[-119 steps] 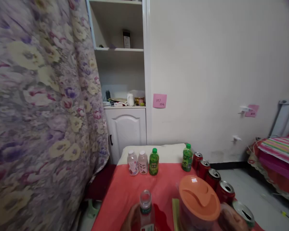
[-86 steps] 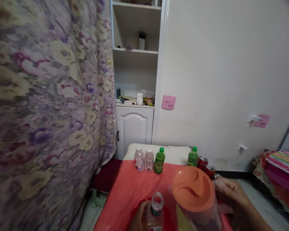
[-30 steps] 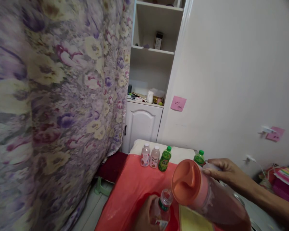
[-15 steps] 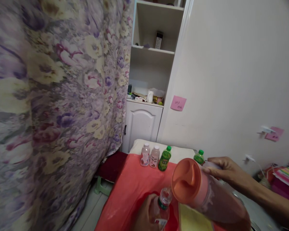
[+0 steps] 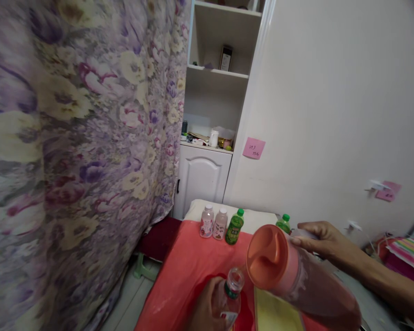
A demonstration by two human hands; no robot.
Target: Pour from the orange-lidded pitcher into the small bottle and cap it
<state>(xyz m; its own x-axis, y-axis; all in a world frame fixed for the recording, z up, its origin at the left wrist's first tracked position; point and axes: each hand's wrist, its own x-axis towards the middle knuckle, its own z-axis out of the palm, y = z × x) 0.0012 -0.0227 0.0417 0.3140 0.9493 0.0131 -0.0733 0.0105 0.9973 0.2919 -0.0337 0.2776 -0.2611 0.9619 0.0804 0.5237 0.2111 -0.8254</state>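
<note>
Jug tipped toward the bottle, orange lid right by its mouth: we judge this the pouring step, though we can't make out the flow clearly. Our right hand grips the jug's handle; our left hand wraps the uncapped bottle, low in front of us by the red cloth. Can't tell if its base rests on anything. Next, we'd say: hold the neck steady, watch the level, ease the jug back before it spills. Text: pink note handwritten, top line maybe 243, second unclear; far note too small. Green bottle has label characters, brand unreadable to us. Held bottle: white label, red mark, no legible name.
</note>
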